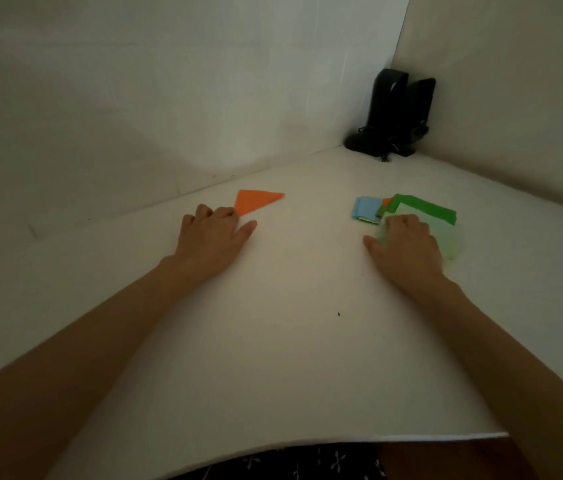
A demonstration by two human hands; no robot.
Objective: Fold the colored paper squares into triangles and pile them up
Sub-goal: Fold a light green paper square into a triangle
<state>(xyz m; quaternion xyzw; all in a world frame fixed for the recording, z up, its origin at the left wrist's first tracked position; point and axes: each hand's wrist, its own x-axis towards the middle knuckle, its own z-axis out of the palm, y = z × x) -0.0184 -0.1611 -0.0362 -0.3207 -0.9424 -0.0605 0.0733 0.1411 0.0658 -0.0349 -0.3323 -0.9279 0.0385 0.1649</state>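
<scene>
White desk [290, 341] across most of frame, tucked between walls [169, 81] meeting at upper right. Left grip [211, 237] centre-left, right grip [408, 251] centre-right, well apart, bare desk between. Pair of black speakers [397, 112] standing in that upper-right corner, out of play. Unfolded stack [411, 199] just above right grip: dark green sheets [442, 213] on top, blue sheet [365, 207] poking out at its left, orange sliver [386, 202] between. Pale green sheet [446, 237] directly under right grip, spilling out to the right and lower right of the knuckles, outline blurred, shape not readable. Right grip: fingers clawed down onto that sheet and holding it, thumb splayed left on bare desk. Orange triangle [257, 200] up and right of left grip, touching it at the near-left corner, long axis left-right, sharp tip aimed right toward the stack. Left grip: fingers curled over that corner, thumb flat out to the right; pinning or pinching, cannot tell. Key relation: next square already under right grip, hence right side nearer by far; free folding space down-left of it, mid-frame. Pile spot, judging by the lone triangle, left of centre, on the left grip's side. Likely call: drag sheet toward centre, fold corner to corner, then pass leftward onto orange. Risk: thin paper buckling under a clawed drag.
</scene>
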